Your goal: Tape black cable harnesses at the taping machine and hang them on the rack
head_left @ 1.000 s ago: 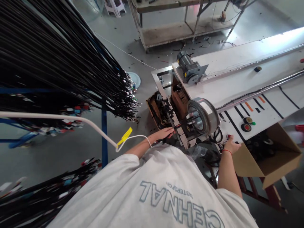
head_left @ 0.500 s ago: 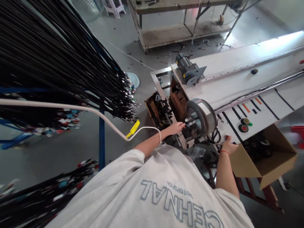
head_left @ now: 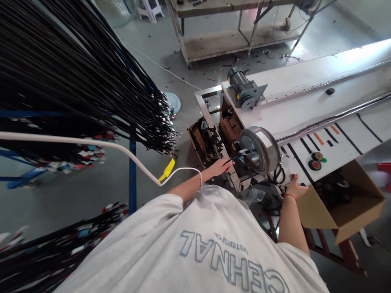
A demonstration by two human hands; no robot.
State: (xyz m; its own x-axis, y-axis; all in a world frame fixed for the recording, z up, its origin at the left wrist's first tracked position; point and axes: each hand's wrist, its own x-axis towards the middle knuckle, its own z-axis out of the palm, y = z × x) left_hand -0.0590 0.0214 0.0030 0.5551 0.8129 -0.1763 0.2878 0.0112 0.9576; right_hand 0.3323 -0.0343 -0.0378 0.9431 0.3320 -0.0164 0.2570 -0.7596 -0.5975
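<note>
My left hand reaches forward to the end of a white machine bench. Its fingers are pinched on a thin black wire that leads into a round grey metal drum. My right hand is curled at the bench's near edge, beside a small red knob; what its fingers hold is hidden. A white cable with a yellow tag loops over my left forearm.
A big bundle of black cables hangs on a blue rack at left, with more at bottom left. An open cardboard box sits at right under the bench. A grey motor, black push buttons and a metal table lie beyond.
My left hand went up to the drum, then drew back slightly with the wire pinched. The right hand stayed by the red knob.
</note>
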